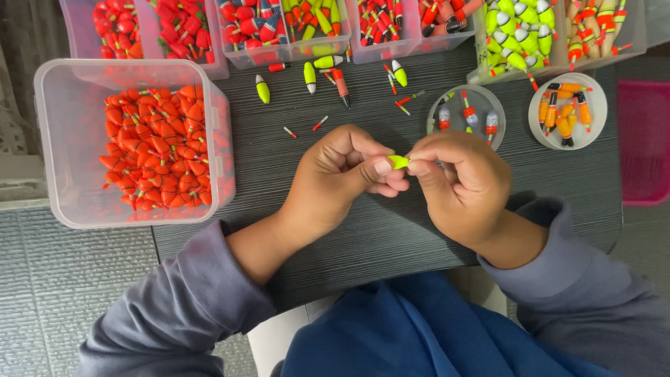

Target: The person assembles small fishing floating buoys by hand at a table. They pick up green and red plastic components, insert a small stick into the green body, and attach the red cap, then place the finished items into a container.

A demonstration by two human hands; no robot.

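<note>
Pinching a small yellow-green float body [398,162] between them, the left hand [333,183] and the right hand [457,183] meet above the middle of the dark worktop [377,237]; thumb and forefinger of each close on one end of the piece, which is held clear of the surface.

To the left stands a clear square tub [59,150], filled with orange cone-shaped float bodies [157,150]. Along the far edge runs a row of clear trays [293,52] with sorted floats: red ones at the left, mixed red, blue and yellow-green ones in the middle, and yellow-green and orange ones in the tray at the right [481,73].

Just beyond the right hand sits a small round clear dish [434,129] with a few grey-and-red floats; beside it, a white round dish [593,129] holds orange floats with black tips.

Loose yellow-green floats [262,89] and thin red-tipped sticks [320,123] lie scattered on the worktop between the trays and the hands. A pink object [643,143] shows at the right edge, possibly another container; too little of it is in view to tell.
</note>
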